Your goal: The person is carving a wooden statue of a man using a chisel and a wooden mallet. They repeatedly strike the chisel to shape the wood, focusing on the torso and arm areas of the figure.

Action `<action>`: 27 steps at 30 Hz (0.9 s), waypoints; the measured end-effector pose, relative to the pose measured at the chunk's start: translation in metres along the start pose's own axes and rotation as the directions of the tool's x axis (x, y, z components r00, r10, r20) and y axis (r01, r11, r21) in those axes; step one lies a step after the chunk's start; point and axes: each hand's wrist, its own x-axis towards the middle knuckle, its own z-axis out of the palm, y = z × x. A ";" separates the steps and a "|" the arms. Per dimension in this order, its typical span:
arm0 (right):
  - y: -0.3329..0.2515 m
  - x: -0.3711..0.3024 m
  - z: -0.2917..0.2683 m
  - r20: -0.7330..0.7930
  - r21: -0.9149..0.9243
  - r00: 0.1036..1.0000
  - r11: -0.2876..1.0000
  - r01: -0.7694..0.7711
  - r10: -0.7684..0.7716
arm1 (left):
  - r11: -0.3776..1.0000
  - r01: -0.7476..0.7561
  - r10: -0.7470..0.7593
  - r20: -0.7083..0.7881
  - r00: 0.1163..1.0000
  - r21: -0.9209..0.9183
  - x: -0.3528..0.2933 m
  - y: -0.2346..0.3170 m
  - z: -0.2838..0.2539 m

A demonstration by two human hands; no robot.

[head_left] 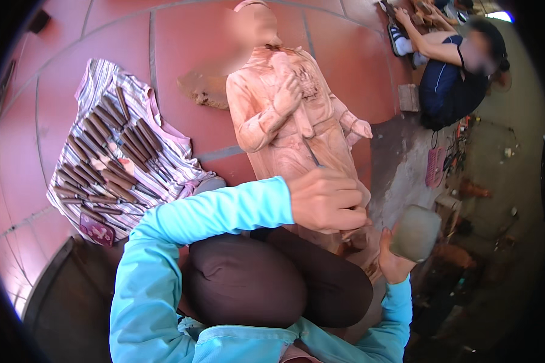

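A carved wooden statue [284, 127] of a robed figure lies on its back in front of me, its lower end reaching my knees. My left hand [328, 201] is closed in a fist over the lower robe. A thin dark shaft, which looks like a chisel [312, 152], shows just beyond the knuckles; its handle is hidden in the fist. To the right of the statue, my right hand [395, 259] grips a mallet with a rounded grey-green head [416, 233], raised apart from the left hand. Its handle is mostly hidden.
On the left, a striped cloth [171, 140] carries several dark-handled carving tools [100, 130]. A brown wood piece [203, 89] lies beside the statue. Another person [457, 85] sits at the upper right. A pink basket [435, 166] and a small block [408, 97] are nearby.
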 end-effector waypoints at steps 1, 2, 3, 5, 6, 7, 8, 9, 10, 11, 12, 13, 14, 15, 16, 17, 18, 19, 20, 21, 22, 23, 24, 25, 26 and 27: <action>-0.002 -0.006 -0.008 0.077 0.025 0.992 0.994 -0.103 0.101 | 0.999 0.035 -0.034 -0.040 0.999 0.024 -0.001 0.001 0.000; -0.007 -0.008 -0.011 0.074 0.001 0.986 0.989 -0.150 0.149 | 0.997 0.070 -0.067 -0.080 0.995 0.043 -0.002 0.002 0.000; -0.017 -0.011 -0.011 0.065 -0.023 0.976 0.978 -0.205 0.207 | 0.993 0.105 -0.098 -0.114 0.989 0.053 -0.004 0.004 0.000; -0.023 -0.012 -0.016 0.107 -0.091 0.968 0.972 -0.216 0.225 | 0.991 0.127 -0.116 -0.203 0.972 0.044 -0.003 0.005 0.003; -0.028 -0.012 -0.017 0.111 -0.105 0.968 0.971 -0.213 0.224 | 0.990 0.140 -0.128 -0.240 0.962 0.033 -0.003 0.006 0.005; -0.034 -0.010 -0.019 0.114 -0.117 0.968 0.970 -0.211 0.224 | 0.986 0.166 -0.148 -0.297 0.943 0.034 -0.004 0.008 0.007; -0.041 -0.009 -0.020 0.117 -0.129 0.967 0.969 -0.209 0.225 | 0.981 0.192 -0.168 -0.353 0.920 0.034 -0.006 0.010 0.009; -0.050 -0.008 -0.017 0.099 -0.027 0.968 0.973 -0.228 0.229 | 0.977 0.211 -0.180 -0.404 0.897 0.034 -0.006 0.010 0.010; -0.057 -0.006 -0.017 0.110 -0.097 0.973 0.976 -0.193 0.204 | 0.979 0.204 -0.174 -0.427 0.887 0.025 -0.008 0.007 0.009; -0.064 -0.003 -0.017 0.122 -0.165 0.976 0.974 -0.157 0.178 | 0.980 0.197 -0.169 -0.449 0.877 0.016 -0.010 0.003 0.008; -0.066 -0.001 -0.016 0.140 -0.178 0.981 0.978 -0.112 0.138 | 0.982 0.189 -0.163 -0.467 0.869 0.009 -0.012 0.000 0.007; -0.068 0.002 -0.016 0.158 -0.189 0.983 0.980 -0.067 0.098 | 0.983 0.186 -0.164 -0.477 0.864 -0.001 -0.014 -0.002 0.006; -0.069 0.006 -0.012 0.121 -0.159 0.991 0.986 -0.044 0.064 | 0.983 0.182 -0.164 -0.486 0.859 -0.011 -0.016 -0.004 0.005; -0.074 0.013 -0.008 0.080 -0.145 0.996 0.989 -0.019 0.031 | 0.985 0.171 -0.162 -0.502 0.850 -0.029 -0.016 -0.005 0.005; -0.078 0.017 -0.006 0.039 -0.131 0.999 0.991 0.007 -0.002 | 0.989 0.143 -0.141 -0.525 0.839 -0.037 -0.018 -0.006 0.006; -0.077 0.018 -0.008 0.033 -0.103 0.998 0.993 0.064 -0.061 | 0.992 0.115 -0.120 -0.548 0.828 -0.044 -0.019 -0.006 0.007; -0.071 0.018 -0.006 0.025 -0.054 0.992 0.991 0.122 -0.120 | 0.995 0.097 -0.101 -0.560 0.822 -0.038 -0.023 -0.007 0.004; -0.066 0.019 -0.004 0.014 -0.006 0.984 0.984 0.178 -0.178 | 0.995 0.094 -0.090 -0.558 0.825 -0.023 -0.026 -0.006 0.003; -0.065 0.022 -0.003 0.029 -0.016 0.972 0.972 0.235 -0.235 | 0.996 0.090 -0.080 -0.555 0.828 -0.009 -0.029 -0.004 0.001; -0.067 0.027 -0.005 0.047 -0.036 0.957 0.957 0.289 -0.287 | 0.997 0.082 -0.070 -0.558 0.827 -0.004 -0.030 -0.002 0.001; -0.068 0.031 -0.006 0.066 -0.054 0.939 0.938 0.342 -0.338 | 0.997 0.078 -0.068 -0.561 0.825 -0.006 -0.030 -0.003 0.000; -0.069 0.034 -0.006 0.073 -0.061 0.931 0.930 0.363 -0.358 | 0.997 0.075 -0.065 -0.564 0.823 -0.006 -0.031 -0.003 -0.001; -0.069 0.036 -0.005 0.079 -0.065 0.922 0.921 0.383 -0.378 | 0.997 0.072 -0.063 -0.565 0.823 -0.007 -0.032 -0.004 -0.001; -0.067 0.038 -0.004 0.084 -0.068 0.914 0.913 0.403 -0.397 | 0.998 0.056 -0.050 -0.561 0.826 -0.006 -0.033 -0.005 -0.001; -0.066 0.040 -0.002 0.065 -0.088 0.902 0.898 0.430 -0.426 | 0.999 0.037 -0.035 -0.560 0.828 -0.008 -0.034 -0.007 -0.002; -0.063 0.041 0.000 0.046 -0.107 0.890 0.883 0.457 -0.455 | 1.000 0.020 -0.021 -0.558 0.830 -0.008 -0.035 -0.008 -0.002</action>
